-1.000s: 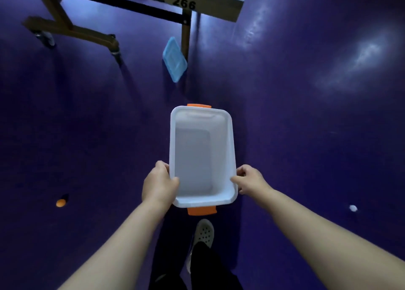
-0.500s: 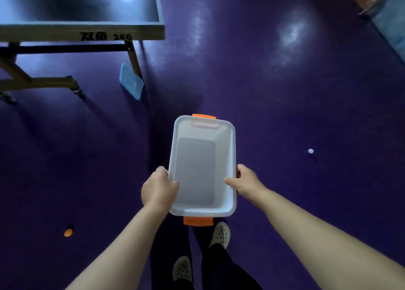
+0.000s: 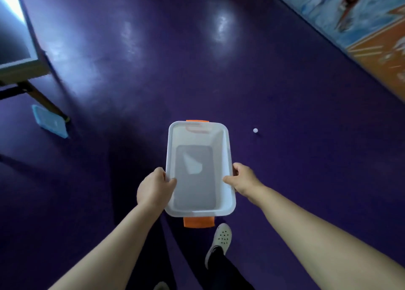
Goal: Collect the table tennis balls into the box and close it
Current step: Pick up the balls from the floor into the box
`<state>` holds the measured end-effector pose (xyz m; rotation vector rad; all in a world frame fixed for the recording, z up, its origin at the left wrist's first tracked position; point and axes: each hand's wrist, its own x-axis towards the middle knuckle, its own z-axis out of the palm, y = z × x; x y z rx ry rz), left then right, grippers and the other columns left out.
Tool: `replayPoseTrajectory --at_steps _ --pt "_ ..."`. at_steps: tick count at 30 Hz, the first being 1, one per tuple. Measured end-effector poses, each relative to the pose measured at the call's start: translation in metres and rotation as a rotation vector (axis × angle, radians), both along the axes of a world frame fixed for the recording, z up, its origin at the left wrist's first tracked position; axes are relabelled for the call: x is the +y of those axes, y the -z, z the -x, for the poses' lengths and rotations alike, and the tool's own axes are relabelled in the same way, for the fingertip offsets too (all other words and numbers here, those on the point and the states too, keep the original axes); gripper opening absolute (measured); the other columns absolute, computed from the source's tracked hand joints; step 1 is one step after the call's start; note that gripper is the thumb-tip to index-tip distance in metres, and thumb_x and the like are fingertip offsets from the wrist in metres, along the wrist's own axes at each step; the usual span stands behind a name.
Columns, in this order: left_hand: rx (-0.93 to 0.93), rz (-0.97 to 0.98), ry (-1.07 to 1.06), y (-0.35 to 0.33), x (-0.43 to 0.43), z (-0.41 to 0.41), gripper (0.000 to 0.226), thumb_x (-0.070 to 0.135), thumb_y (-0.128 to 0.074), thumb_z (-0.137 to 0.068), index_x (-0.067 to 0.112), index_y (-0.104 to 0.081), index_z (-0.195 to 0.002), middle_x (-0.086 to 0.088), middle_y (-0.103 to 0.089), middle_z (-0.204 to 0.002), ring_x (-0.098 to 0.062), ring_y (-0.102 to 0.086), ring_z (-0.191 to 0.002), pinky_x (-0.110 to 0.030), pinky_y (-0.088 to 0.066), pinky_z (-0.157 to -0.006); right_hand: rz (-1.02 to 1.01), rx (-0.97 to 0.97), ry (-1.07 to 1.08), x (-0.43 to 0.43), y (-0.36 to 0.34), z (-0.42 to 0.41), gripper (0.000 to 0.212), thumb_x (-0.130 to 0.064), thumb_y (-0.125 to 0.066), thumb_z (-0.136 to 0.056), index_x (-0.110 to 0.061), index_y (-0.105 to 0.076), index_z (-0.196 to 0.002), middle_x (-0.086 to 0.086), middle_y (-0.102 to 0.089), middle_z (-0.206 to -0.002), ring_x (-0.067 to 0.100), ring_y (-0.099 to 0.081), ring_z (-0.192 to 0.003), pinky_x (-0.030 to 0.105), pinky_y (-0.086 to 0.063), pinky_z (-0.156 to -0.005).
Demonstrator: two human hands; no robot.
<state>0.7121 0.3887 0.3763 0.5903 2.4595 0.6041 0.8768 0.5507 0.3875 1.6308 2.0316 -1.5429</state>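
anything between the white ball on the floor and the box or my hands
Nothing visible does. Only bare purple floor shows between the white ball and the box. The left hand and right hand both grip the box, so one must let go.

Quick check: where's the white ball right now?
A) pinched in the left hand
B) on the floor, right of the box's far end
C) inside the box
B: the white ball lies on the purple floor, apart from the box, which holds no balls.
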Motion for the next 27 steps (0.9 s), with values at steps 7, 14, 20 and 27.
replayPoseTrajectory --at_steps 7,14,20,27 --pt "-0.045 -0.043 0.048 0.002 0.172 -0.051 0.024 0.021 -0.054 -0.080 0.013 -0.036 -0.065 0.003 -0.046 -0.062 -0.015 -0.038 -0.054 -0.029 -0.029 -0.047 -0.003 -0.019 0.067 0.159 0.002 -0.064 0.024 -0.020 -0.065 -0.071 -0.005 -0.059 -0.090 0.015 -0.068 -0.095 0.034 -0.066 -0.092 0.051 -0.055 -0.081" --pt "-0.092 -0.032 0.022 0.022 0.281 -0.048 0.017 0.017 -0.054 -0.078 0.011 -0.040 -0.069 0.001 -0.048 -0.064 -0.016 -0.040 -0.056 -0.029 -0.030 -0.048 0.060 -0.010 0.136 0.270 0.026 -0.063 0.018 -0.021 -0.058 -0.087 -0.008 -0.050 -0.078 0.008 -0.058 -0.076 0.019 -0.054 -0.065 0.033 -0.051 -0.063" --pt "-0.115 0.059 -0.020 0.066 0.380 -0.005 0.011 0.014 -0.050 -0.078 0.011 -0.043 -0.070 0.001 -0.047 -0.064 -0.016 -0.039 -0.056 -0.027 -0.028 -0.047 0.102 -0.060 0.173 0.374 0.072 -0.033 0.019 -0.022 -0.056 -0.090 -0.006 -0.060 -0.099 0.005 -0.061 -0.082 0.014 -0.054 -0.064 0.023 -0.046 -0.057" --pt "-0.062 0.156 -0.001 0.148 0.516 0.046 0.013 0.022 -0.052 -0.086 0.011 -0.047 -0.080 0.000 -0.049 -0.067 -0.022 -0.044 -0.064 -0.029 -0.031 -0.050 0.094 -0.155 0.234 0.510 0.165 0.011 0.014 -0.017 -0.051 -0.090 -0.007 -0.060 -0.091 0.005 -0.062 -0.081 0.013 -0.055 -0.064 0.026 -0.046 -0.059"
